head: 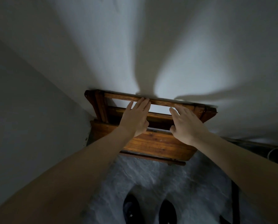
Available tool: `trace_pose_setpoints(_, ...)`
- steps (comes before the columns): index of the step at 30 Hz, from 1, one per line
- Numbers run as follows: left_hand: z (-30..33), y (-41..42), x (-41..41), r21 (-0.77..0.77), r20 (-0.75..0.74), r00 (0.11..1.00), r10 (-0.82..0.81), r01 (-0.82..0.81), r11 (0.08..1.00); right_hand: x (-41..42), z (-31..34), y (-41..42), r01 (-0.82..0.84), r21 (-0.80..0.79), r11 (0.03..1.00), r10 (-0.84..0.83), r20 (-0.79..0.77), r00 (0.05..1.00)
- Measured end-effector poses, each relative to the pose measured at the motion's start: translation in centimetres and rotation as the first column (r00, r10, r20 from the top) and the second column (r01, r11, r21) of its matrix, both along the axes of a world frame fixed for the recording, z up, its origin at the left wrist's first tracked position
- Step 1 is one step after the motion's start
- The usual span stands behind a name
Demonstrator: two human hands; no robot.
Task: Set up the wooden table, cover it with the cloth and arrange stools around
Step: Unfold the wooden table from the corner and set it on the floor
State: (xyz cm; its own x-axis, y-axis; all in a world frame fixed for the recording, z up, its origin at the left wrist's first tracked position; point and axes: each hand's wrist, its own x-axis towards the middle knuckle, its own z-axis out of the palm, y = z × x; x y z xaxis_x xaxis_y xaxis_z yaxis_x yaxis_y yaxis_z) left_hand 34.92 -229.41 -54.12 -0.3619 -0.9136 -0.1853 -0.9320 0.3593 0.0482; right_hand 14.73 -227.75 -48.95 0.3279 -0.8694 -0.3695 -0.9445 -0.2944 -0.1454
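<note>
A folded wooden table (156, 145) leans upright against the white wall in a corner, its brown top facing me and its folded leg frame at the wall side. My left hand (135, 118) reaches over it with straight fingers, the fingertips touching the frame's top wooden bar (165, 103). My right hand (186, 122) hovers just right of it over the frame, fingers spread and relaxed, holding nothing. No cloth or stool is in view.
White walls meet in a corner (89, 113) at the table's left. The floor (175, 178) is grey and mottled, with my two dark shoes (148, 210) on it. A dark strip with a pale cable (271, 153) runs along the wall base at the right.
</note>
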Motion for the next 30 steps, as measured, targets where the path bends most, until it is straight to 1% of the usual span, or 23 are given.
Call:
trace_pose_setpoints(4,0.1,-0.5,0.6,-0.027,-0.042,0.999,-0.024,0.023,0.999,0.6,-0.8,-1.2,0.031,-0.003,1.0,-0.031,-0.03,0.999)
trace_pose_setpoints(6,0.0,-0.6,0.8,-0.031,-0.045,0.998,-0.033,0.032,0.999,0.7,-1.2,-1.7,0.059,-0.013,0.998,-0.059,-0.02,0.998)
trace_pose_setpoints(13,0.3,-0.9,-1.2,-0.062,-0.125,0.99,0.067,-0.075,0.995,0.9,-2.0,-1.9,0.07,-0.057,0.996,-0.07,0.005,0.998)
trace_pose_setpoints(18,0.9,-1.4,-1.6,-0.082,-0.088,0.993,0.075,-0.082,0.993,1.3,-2.0,-1.6,0.033,0.069,0.997,-0.024,-0.124,0.992)
trace_pose_setpoints(22,1.3,-1.6,-1.6,-0.071,-0.088,0.994,0.067,-0.074,0.995,1.6,-1.8,-1.9,0.046,0.115,0.992,-0.028,-0.153,0.988)
trace_pose_setpoints(26,2.0,-2.0,-2.0,-0.04,-0.089,0.993,0.079,-0.083,0.996,1.4,-1.7,-2.0,0.034,0.125,0.992,-0.014,-0.161,0.987)
trace_pose_setpoints(30,2.1,-2.3,-1.9,-0.027,-0.078,0.994,0.079,-0.082,0.996,1.2,-1.8,-2.3,0.006,0.081,0.997,0.007,-0.162,0.987)
